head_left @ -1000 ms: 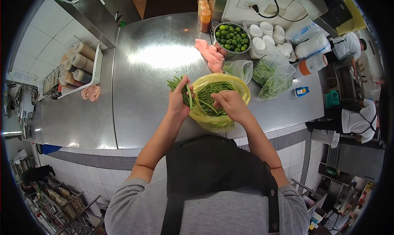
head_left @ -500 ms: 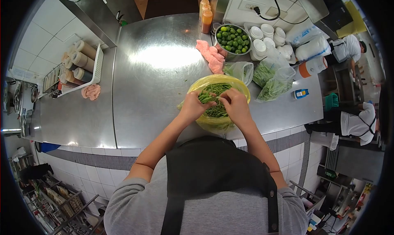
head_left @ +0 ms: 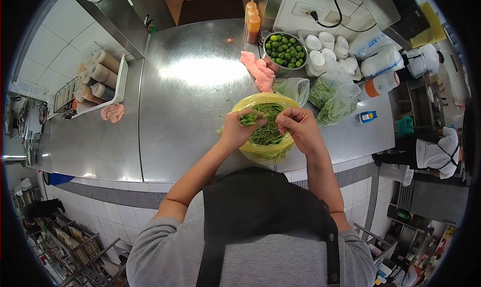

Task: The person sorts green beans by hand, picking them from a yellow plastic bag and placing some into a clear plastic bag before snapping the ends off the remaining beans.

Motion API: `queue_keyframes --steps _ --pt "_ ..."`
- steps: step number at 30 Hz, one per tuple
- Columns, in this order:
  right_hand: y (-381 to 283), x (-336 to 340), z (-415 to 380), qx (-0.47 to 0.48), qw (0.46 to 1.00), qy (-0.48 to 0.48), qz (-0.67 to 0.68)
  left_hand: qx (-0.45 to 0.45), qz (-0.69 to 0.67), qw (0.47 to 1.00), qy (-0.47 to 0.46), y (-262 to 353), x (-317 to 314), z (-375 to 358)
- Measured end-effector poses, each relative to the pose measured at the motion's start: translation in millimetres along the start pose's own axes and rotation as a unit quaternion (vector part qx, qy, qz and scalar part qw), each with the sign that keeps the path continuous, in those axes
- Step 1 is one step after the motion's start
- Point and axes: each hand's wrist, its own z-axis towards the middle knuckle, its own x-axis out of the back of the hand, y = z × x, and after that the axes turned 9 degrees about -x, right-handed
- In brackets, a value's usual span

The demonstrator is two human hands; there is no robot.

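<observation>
A yellow plastic bag (head_left: 290, 100) lines a round container on the steel counter and holds many thin green pieces that look like green beans (head_left: 268, 131). Over its left side, my left hand (head_left: 236, 129) is closed around a small bunch of green beans (head_left: 249, 118). My right hand (head_left: 302, 129) hovers above the right side of the bag, thumb and fingertips pinched together. Whatever may be between those fingertips is too small to make out. A gap separates the two hands.
Behind the bag lie a pink cloth (head_left: 258, 71), a bowl of limes (head_left: 284, 50) and clear bags of greens (head_left: 333, 104). White lidded tubs (head_left: 315, 61) stand at the back right. A basket of bottles (head_left: 120, 79) is at left. Two people work at far right.
My right hand has drawn away to the right from the bunch, opening a gap between the hands. My left hand keeps the bunch in nearly the same place.
</observation>
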Motion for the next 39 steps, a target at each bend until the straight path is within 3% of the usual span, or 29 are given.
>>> queue_keyframes --steps 2,3,5,8,10,15,18,20,24,25,26,27,28,30,31,33,39 --pt "4.5 6.7 3.8 -0.016 0.999 0.001 0.038 0.114 -0.144 0.981 0.065 1.8 0.9 4.0" --pt "18.6 19.1 10.6 -0.026 1.000 0.006 -0.011 0.114 -0.145 0.981 0.063 2.4 2.5 5.6" --pt "26.4 22.0 13.3 -0.037 0.997 0.010 -0.061 0.105 -0.311 0.930 0.167 2.2 10.0 8.4" --pt "31.2 -6.4 9.3 -0.040 0.991 0.023 -0.125 0.088 -0.313 0.925 0.198 -0.3 19.3 11.5" --pt "33.4 -22.4 6.2 0.043 0.975 0.038 -0.215 0.090 -0.316 0.924 0.195 6.9 22.2 11.7" --pt "43.8 -30.8 9.0 0.120 0.979 0.069 -0.150 0.106 -0.361 0.904 0.204 8.0 20.7 11.3" --pt "21.4 -26.3 2.3 0.157 0.983 0.008 -0.097 0.140 -0.416 0.882 0.173 10.1 16.1 7.0" --pt "11.9 -7.5 3.8 0.128 0.979 -0.159 -0.009 0.160 -0.428 0.871 0.182 7.3 11.7 6.9" --pt "-10.3 9.0 -0.8 0.138 0.976 -0.152 -0.070 0.237 -0.471 0.823 0.211 -1.8 16.4 9.9" --pt "-10.5 12.9 4.5 0.154 0.981 -0.045 -0.105 0.238 -0.472 0.823 0.209 -3.2 18.0 10.0" --pt "-9.0 16.8 10.3 0.167 0.974 0.062 -0.139 0.264 -0.479 0.812 0.201 -4.5 20.4 9.2" --pt "-6.5 25.0 16.1 0.193 0.950 0.091 -0.228 0.289 -0.485 0.802 0.195 -5.4 22.0 8.8" --pt "0.7 27.0 19.7 0.193 0.950 0.089 -0.228 0.288 -0.485 0.802 0.197 -7.5 21.4 8.2" --pt "16.3 29.0 24.3 0.069 0.899 0.082 -0.425 0.293 -0.520 0.780 0.189 -12.1 17.7 5.3" --pt "27.4 26.2 27.3 0.069 0.899 0.082 -0.425 0.293 -0.520 0.780 0.189 -11.6 16.1 4.2" --pt "52.7 13.0 37.1 0.220 0.827 0.072 -0.512 0.289 -0.469 0.814 0.182 -10.2 11.0 2.2" --pt "87.1 -1.0 70.7 0.259 0.792 0.075 -0.547 0.294 -0.470 0.814 0.174 -5.6 7.3 -2.5"
